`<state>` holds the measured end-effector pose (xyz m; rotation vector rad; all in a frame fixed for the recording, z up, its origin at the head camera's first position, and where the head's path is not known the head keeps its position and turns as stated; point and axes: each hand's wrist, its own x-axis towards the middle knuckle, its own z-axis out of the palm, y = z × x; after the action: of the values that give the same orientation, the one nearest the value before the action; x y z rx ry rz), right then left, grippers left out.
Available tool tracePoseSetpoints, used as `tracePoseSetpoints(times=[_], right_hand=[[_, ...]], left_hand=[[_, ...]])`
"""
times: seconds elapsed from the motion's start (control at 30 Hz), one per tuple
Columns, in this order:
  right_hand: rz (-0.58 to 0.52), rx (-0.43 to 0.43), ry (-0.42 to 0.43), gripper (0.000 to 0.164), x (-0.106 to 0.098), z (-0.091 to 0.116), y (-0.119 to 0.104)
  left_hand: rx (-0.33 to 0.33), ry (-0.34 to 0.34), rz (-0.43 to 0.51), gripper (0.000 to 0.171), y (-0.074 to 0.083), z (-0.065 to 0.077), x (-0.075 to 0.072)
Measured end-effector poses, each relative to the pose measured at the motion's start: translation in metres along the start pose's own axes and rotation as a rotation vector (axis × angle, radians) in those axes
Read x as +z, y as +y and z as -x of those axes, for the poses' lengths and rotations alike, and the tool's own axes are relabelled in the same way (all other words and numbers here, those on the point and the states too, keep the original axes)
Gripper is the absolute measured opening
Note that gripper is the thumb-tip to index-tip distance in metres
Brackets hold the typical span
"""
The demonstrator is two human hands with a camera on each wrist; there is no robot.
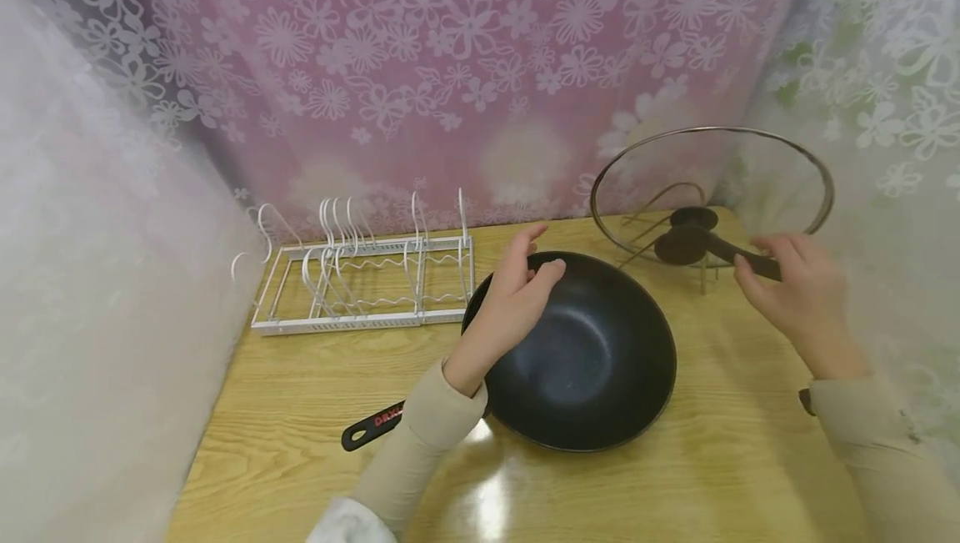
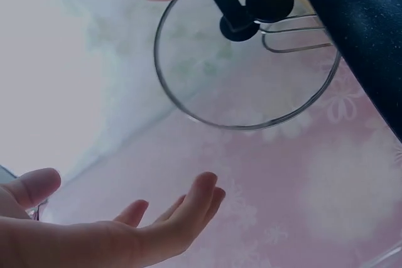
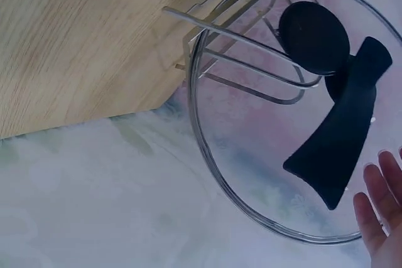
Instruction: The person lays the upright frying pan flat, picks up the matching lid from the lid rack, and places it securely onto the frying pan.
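A glass lid [image 1: 813,168] with a metal rim and a long black handle [image 1: 731,251] stands upright in a wire lid stand [image 3: 229,36]. My right hand [image 1: 802,289] is at the free end of that handle. In the right wrist view its fingers [image 3: 380,196] are extended beside the handle, with a small gap between. My left hand [image 1: 513,301] hovers over the left rim of a black wok [image 1: 585,351], fingers apart and loosely bent, holding nothing. The wok sits upright on the table, its handle [image 1: 375,426] pointing to the lower left, partly hidden by my left forearm.
A white wire rack [image 1: 367,322] with upright loops stands at the back left of the wooden table [image 1: 300,451]. Behind it hangs a pink flowered curtain [image 1: 465,51], and pale coverings close off both sides. The lid stands near the table's back right corner.
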<state>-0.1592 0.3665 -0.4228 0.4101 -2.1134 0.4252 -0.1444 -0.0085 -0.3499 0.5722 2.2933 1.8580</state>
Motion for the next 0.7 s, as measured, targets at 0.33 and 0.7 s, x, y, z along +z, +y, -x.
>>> tracePoseSetpoints(times=[0.33, 0.7], right_hand=[[0.140, 0.030, -0.173, 0.058, 0.013, -0.006, 0.009], [0.212, 0.004, -0.188, 0.045, 0.037, -0.004, 0.014]], left_hand=[[-0.018, 0.005, -0.074, 0.060, -0.018, -0.048, 0.030], [-0.018, 0.025, -0.145, 0.062, -0.068, -0.107, 0.087]])
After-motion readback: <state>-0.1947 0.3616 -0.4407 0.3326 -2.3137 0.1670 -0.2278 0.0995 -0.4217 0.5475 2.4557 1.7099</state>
